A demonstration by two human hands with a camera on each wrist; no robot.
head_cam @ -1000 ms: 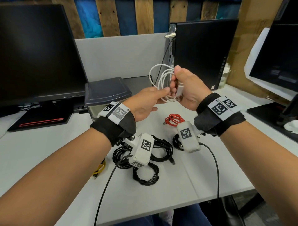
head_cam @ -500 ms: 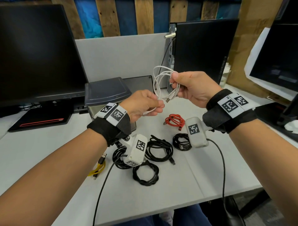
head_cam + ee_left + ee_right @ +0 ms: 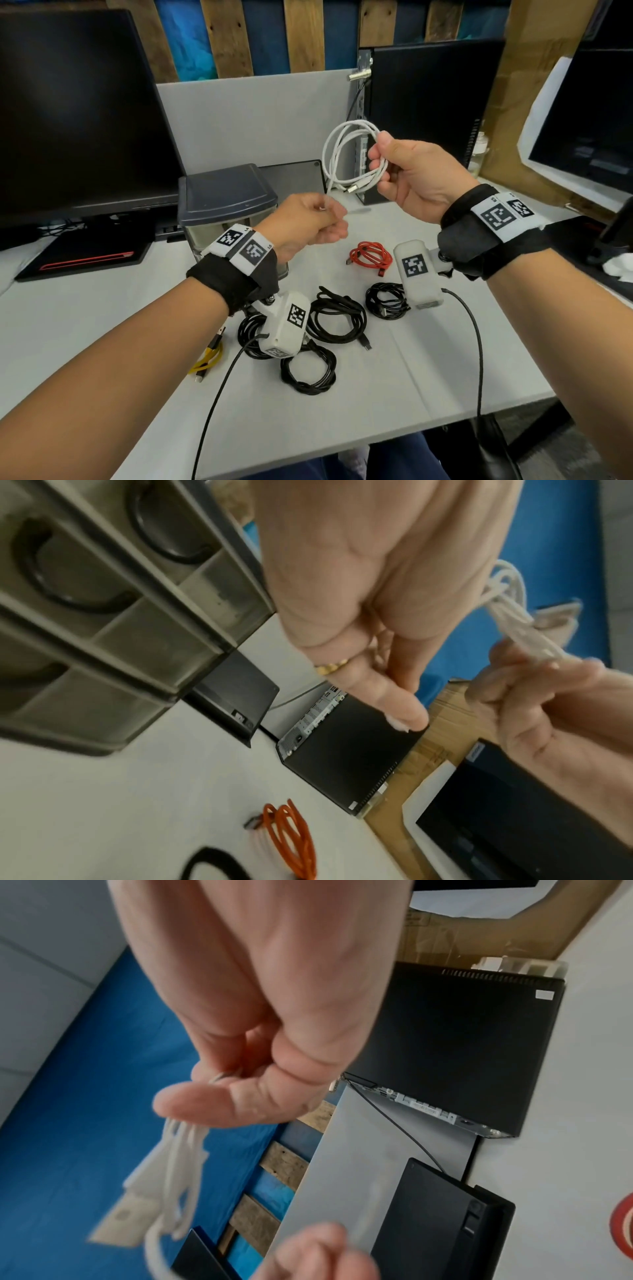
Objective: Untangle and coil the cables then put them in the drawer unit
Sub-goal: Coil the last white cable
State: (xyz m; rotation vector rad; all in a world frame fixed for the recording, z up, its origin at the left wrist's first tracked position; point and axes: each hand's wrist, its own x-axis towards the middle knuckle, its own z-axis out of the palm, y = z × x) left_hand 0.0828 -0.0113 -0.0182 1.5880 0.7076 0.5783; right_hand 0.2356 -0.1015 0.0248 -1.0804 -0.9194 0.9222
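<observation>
Since the earlier head frame the hands are drawing apart, a strand stretching between them. Head view: right hand (image 3: 416,178) is gripping the coiled white cable (image 3: 346,154) above the table (image 3: 102,325); left hand (image 3: 305,222), fingers curled, is pinching its loose end. Drawer unit (image 3: 226,202) is sitting behind the left wrist. Red cable (image 3: 371,255) and black cables (image 3: 337,317) are lying coiled below.
Left wrist view: cable blurred, running to the right hand's fingers (image 3: 534,674).
Right wrist view: thumb is pressing the loops, plug (image 3: 126,1215) dangling.
</observation>
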